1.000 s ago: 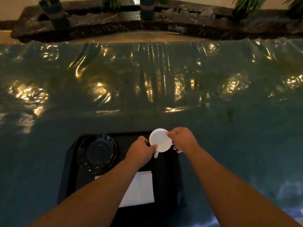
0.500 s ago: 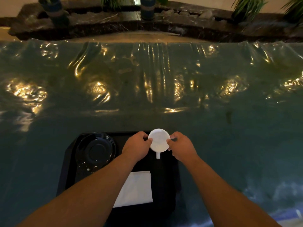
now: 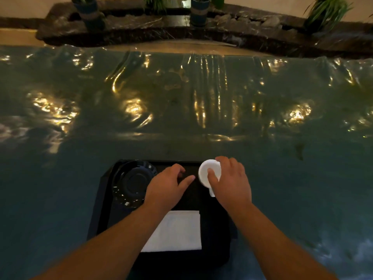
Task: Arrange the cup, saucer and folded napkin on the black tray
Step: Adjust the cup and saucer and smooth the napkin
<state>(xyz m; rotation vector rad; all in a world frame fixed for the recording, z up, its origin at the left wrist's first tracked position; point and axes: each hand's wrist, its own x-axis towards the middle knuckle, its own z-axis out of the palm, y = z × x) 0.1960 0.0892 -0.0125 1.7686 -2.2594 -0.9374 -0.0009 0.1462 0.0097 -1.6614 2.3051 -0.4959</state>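
A black tray (image 3: 218, 249) lies on the table in front of me. A black saucer (image 3: 131, 181) sits in its far left corner. A folded white napkin (image 3: 177, 231) lies flat near the tray's front middle. My right hand (image 3: 232, 182) grips a white cup (image 3: 206, 171) at the tray's far right, thumb over its top, handle pointing toward me. My left hand (image 3: 169, 184) hovers just left of the cup with fingers spread, touching nothing.
The table is covered by a wrinkled, shiny plastic sheet (image 3: 181, 108) with bright reflections. Beyond its far edge runs a dark stone ledge (image 3: 222, 35) with potted plants (image 3: 198, 11).
My left hand has let go of the cup and drawn back to the left. My right hand now holds the cup alone, thumb over its top.
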